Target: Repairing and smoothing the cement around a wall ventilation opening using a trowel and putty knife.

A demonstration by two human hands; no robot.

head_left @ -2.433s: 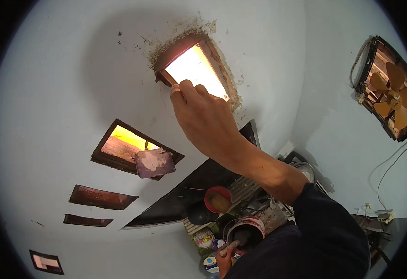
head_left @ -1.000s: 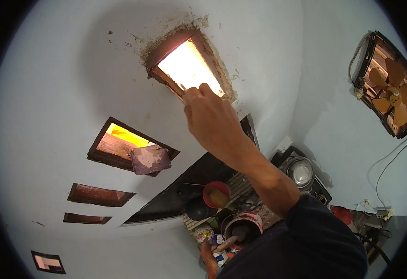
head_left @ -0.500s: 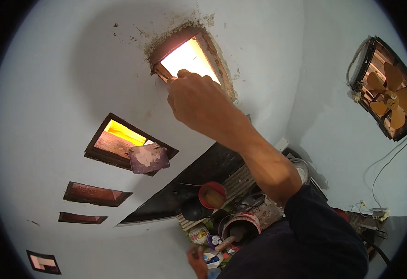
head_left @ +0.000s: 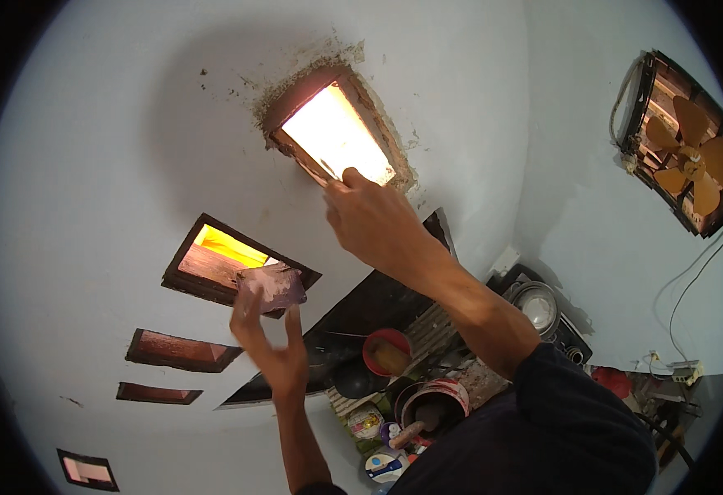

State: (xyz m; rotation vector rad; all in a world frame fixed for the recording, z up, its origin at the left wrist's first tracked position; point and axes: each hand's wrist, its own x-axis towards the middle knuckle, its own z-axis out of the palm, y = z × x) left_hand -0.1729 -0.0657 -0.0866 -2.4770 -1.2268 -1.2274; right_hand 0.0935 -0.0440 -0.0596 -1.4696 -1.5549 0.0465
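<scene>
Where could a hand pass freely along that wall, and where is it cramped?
Free: the bare white wall left of the lit opening, and the stretch between it and the fan. Cramped: the shelf below, packed with paint tins, a red bowl and a metal pot.

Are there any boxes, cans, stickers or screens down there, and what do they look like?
No screens or signs show.
Paint bucket: low centre, round, pinkish rim, dark inside.
Small tin: left of the bucket, round, pale label with yellow and green.
Blue-and-white round container: bottom edge, below the tin.
</scene>
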